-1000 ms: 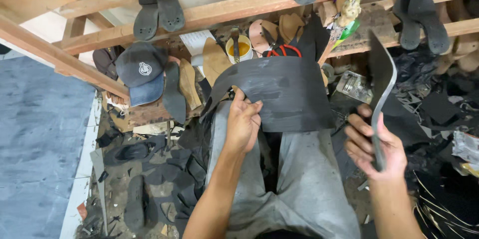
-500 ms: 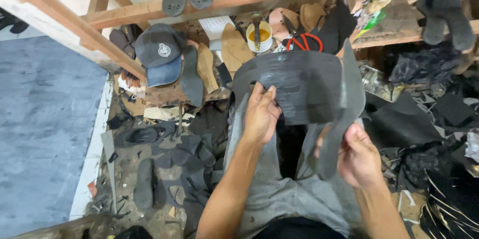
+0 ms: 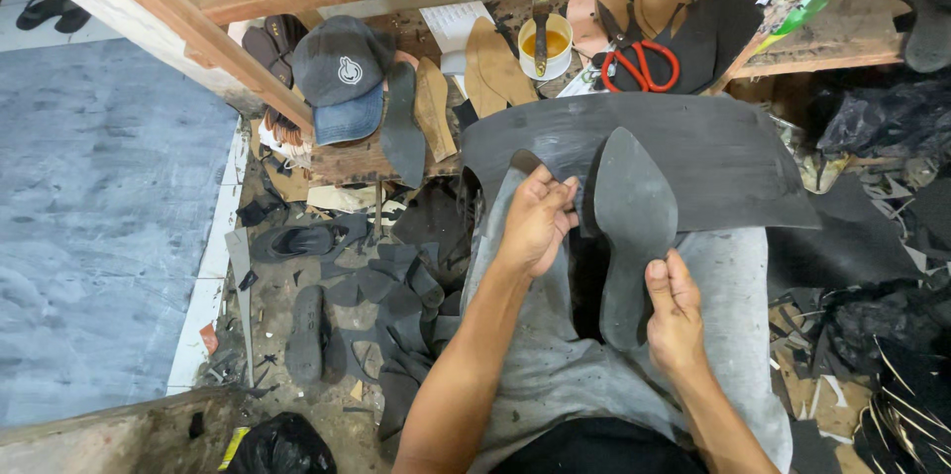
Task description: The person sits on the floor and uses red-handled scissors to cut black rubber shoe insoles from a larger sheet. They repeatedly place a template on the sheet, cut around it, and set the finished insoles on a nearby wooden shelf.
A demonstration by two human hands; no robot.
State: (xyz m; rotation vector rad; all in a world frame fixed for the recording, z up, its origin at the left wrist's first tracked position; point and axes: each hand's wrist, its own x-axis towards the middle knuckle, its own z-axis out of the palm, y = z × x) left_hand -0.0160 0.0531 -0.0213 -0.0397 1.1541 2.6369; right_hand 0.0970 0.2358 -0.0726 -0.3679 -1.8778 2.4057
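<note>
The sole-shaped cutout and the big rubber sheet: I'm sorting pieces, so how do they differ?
The sole-shaped cutout is narrow with a pointed toe; the rubber sheet is wide and curved. The cutout lies on top, held at its heel by the right hand; the sheet drapes over the lap, gripped by the left hand. Both are dark grey, flat.

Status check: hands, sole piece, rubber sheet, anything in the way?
Left hand grips the black rubber sheet at its near edge. Right hand holds the sole-shaped cutout flat on the sheet, toe pointing away. Nothing between hands and sheet.
</note>
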